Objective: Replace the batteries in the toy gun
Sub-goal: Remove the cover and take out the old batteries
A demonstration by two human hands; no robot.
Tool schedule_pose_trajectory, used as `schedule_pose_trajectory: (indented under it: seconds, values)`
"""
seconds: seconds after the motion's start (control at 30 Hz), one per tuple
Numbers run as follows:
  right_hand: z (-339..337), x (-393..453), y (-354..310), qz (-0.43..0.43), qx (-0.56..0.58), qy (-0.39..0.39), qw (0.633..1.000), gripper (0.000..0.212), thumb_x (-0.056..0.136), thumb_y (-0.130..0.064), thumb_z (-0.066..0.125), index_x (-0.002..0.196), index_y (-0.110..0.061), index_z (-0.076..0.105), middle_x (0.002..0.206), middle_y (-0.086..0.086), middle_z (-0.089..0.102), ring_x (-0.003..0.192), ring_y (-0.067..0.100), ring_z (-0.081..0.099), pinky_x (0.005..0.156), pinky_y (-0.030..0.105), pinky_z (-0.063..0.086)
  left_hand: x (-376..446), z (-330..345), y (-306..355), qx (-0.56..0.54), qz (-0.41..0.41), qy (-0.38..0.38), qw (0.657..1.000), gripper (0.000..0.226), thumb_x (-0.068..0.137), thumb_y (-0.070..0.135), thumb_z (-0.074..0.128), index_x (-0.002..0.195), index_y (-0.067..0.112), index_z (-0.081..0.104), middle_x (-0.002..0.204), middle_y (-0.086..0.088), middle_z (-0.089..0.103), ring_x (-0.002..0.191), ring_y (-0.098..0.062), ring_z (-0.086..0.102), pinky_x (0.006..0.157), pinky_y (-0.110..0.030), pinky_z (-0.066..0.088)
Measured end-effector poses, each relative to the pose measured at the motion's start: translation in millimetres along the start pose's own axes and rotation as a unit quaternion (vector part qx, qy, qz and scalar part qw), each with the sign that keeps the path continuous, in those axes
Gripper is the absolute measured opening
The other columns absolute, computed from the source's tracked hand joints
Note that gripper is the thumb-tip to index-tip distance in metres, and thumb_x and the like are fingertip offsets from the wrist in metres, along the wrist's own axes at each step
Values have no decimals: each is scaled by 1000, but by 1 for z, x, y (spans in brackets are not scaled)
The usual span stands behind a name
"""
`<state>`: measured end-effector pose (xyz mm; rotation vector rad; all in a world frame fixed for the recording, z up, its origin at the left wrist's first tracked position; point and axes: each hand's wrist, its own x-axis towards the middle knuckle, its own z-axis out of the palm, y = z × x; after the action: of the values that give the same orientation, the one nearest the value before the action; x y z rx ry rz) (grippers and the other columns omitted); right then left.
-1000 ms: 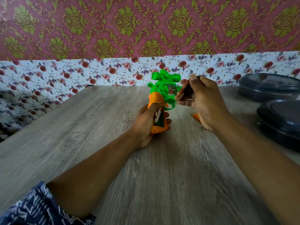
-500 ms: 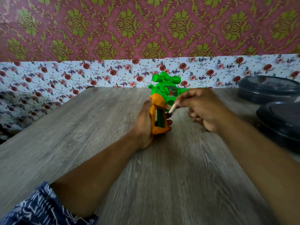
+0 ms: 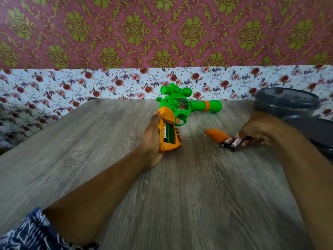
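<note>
Centre of the bench, the green-and-orange plastic toy gun stands grip-down, barrel pointing to three o'clock. The left hand wraps the orange grip from the nine o'clock side, fingers curled round it, fingertips showing at the far edge. The battery bay in the grip lies open toward us, with one cell seated along its left wall and a green slot beside it that looks empty, though the blur makes that hard to swear to.

Out at four o'clock from the gun, the orange plastic battery cover lies loose on the wood. Touching its near end, two dark cylindrical batteries lie side by side. The right hand is down on them, fingers pinching the rear end of the right-hand one. Grey lidded containers sit at two o'clock by the wall.

The risk here: those cells are round and free, so a nudge could roll one across the bench. Old and new could also get mixed, or one go in reversed.

Half a second ago that right hand was up at the grip with something small in its fingertips; now it has dropped to the bench, and the barrel and cover have come into view.
</note>
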<state>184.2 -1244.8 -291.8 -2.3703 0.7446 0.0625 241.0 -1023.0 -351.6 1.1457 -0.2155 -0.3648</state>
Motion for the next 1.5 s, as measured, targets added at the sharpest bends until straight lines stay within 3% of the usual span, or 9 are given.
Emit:
schedule_pose_trajectory:
  seconds: [0.33,0.43,0.53,0.7,0.8,0.9,1.0,1.27,1.5]
  values:
    - [11,20,9,12,-22,49,999,26,81,-6,67,60,4,56,62,19,63,61,30,58,66,37,48,0,0,0,14,3,-5,1000,48,97,49,29,117,10,50,78,-8,59,68,-20,59,60,-32,53]
    - [5,18,5,-7,-79,107,991,24,77,-10,68,57,-1,57,58,14,56,55,26,52,53,27,41,0,0,0,16,7,-6,1000,48,97,49,29,117,11,50,78,-8,59,67,-19,60,60,-32,52]
    - [4,13,-5,-95,-9,158,983,16,80,-10,63,69,-5,52,63,10,49,61,25,51,53,25,38,0,-2,-1,17,8,-1,1000,50,97,49,28,118,11,50,79,-9,60,68,-19,60,61,-30,53]
    - [49,-24,-44,-335,116,85,931,9,84,-9,61,80,-14,66,73,-8,61,65,3,55,57,11,42,0,1,2,19,-2,14,1000,57,96,53,25,124,10,50,85,-11,59,72,-20,60,64,-29,54]
    - [74,-34,-56,-406,106,66,905,12,81,-8,61,82,-17,69,63,-13,57,54,3,53,53,21,41,0,4,1,31,-1,19,999,53,96,55,21,108,19,57,93,-10,61,78,-22,61,71,-35,52]
    - [87,-36,-57,-428,56,75,899,23,79,-12,59,95,-26,68,62,-13,54,59,11,51,59,24,40,1,5,0,31,1,12,999,53,97,54,19,113,21,57,100,-9,65,88,-22,62,79,-37,51]
    - [90,-35,-55,-433,39,84,896,33,79,-12,58,108,-28,66,75,-11,54,68,13,51,66,25,42,1,5,0,29,10,3,1000,52,97,51,20,118,20,56,93,-5,65,81,-16,64,68,-29,54]
    - [92,-31,-55,-442,37,67,894,32,79,-8,54,107,-23,59,55,-10,42,51,8,42,57,29,38,0,3,-3,63,33,7,997,53,98,50,25,128,17,52,112,-10,62,95,-23,61,64,-29,55]
    - [88,-33,-55,-430,71,19,900,21,80,-6,54,92,-23,52,52,2,43,48,18,39,53,35,36,1,6,-4,75,43,31,996,38,99,40,31,113,14,55,93,-15,59,66,-20,59,46,-23,48]
